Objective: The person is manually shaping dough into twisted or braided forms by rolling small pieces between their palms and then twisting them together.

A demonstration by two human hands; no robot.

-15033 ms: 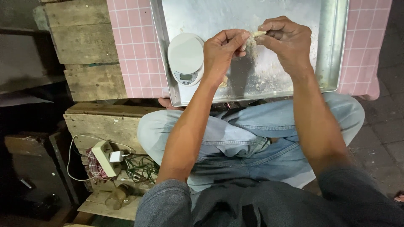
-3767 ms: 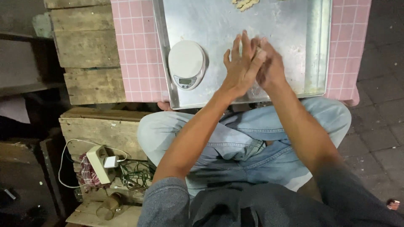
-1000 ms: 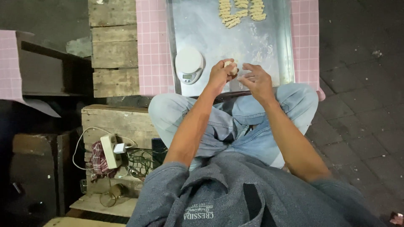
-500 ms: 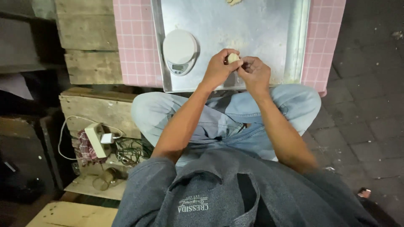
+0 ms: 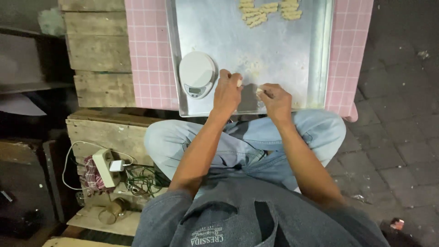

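Whereas 0.5 s ago joined, left hand [image 5: 227, 90] & right hand [image 5: 274, 97] now apart, each w/ dough.

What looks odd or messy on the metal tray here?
Little stands out: pale crumbs or flour are scattered on the metal tray, just beyond the left hand and right hand.

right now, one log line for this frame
left hand: pinching dough bit | right hand: pinching dough bit | over metal tray | kitchen scale left
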